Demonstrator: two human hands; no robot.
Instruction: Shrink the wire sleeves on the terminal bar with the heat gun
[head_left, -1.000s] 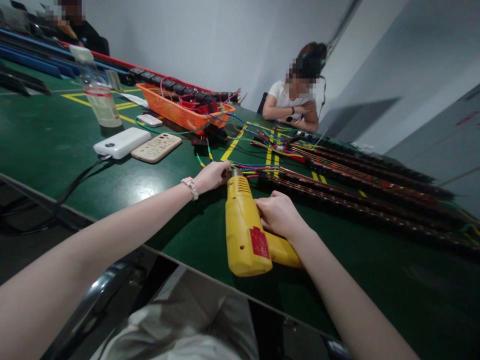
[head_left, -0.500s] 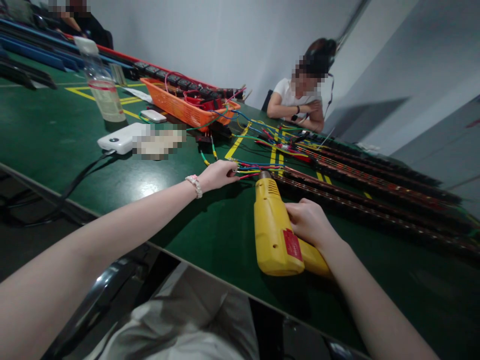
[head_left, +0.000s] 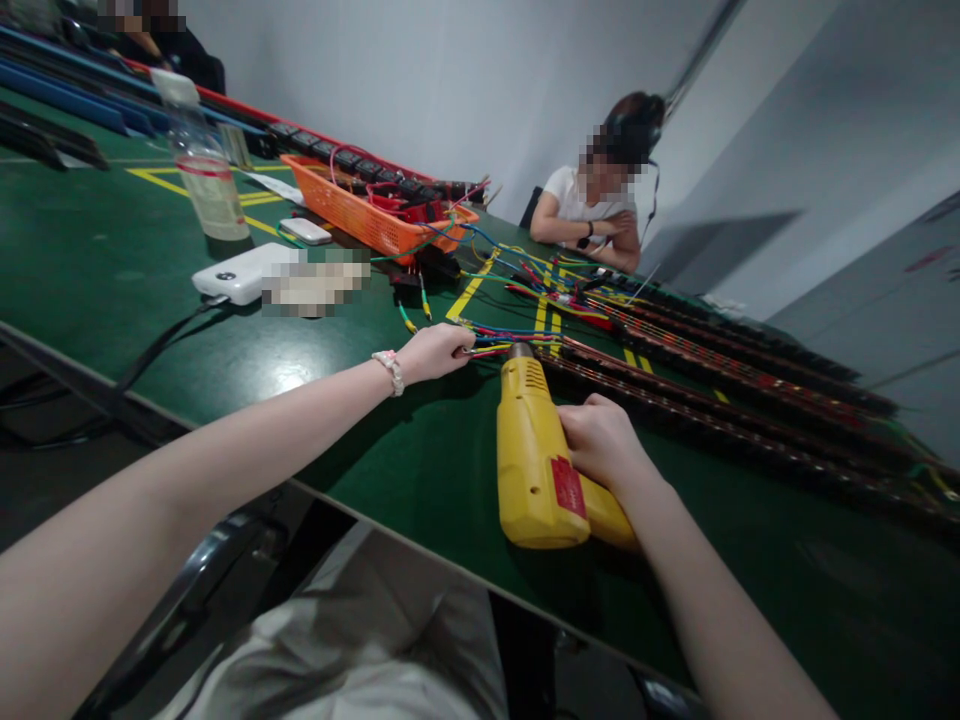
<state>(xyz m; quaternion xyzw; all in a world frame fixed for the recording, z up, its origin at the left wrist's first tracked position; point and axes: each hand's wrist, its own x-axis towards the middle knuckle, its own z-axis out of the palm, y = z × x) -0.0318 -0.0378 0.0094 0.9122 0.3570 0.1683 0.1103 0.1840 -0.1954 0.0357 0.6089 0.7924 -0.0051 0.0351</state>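
My right hand (head_left: 600, 437) is wrapped round the handle of a yellow heat gun (head_left: 534, 460) with a red label on its side. The gun's metal nozzle (head_left: 520, 351) points away from me, right by a bundle of coloured wires (head_left: 499, 340). My left hand (head_left: 435, 352) is closed on the near ends of these wires, just left of the nozzle; its fingertips are partly hidden. From the bundle, the wires run right to a long dark strip (head_left: 675, 405) with copper-coloured bars.
An orange basket (head_left: 375, 225) with red parts and wires stands behind my left hand. A bottle (head_left: 210, 190) and a white power bank (head_left: 244, 275) are at the left. More long strips (head_left: 720, 350) lie to the right. Across the table sits a person (head_left: 589, 205) with folded arms.
The heat gun and my right hand have shifted slightly left, so the nozzle is nearer my left hand. My left hand keeps its hold on the wires.
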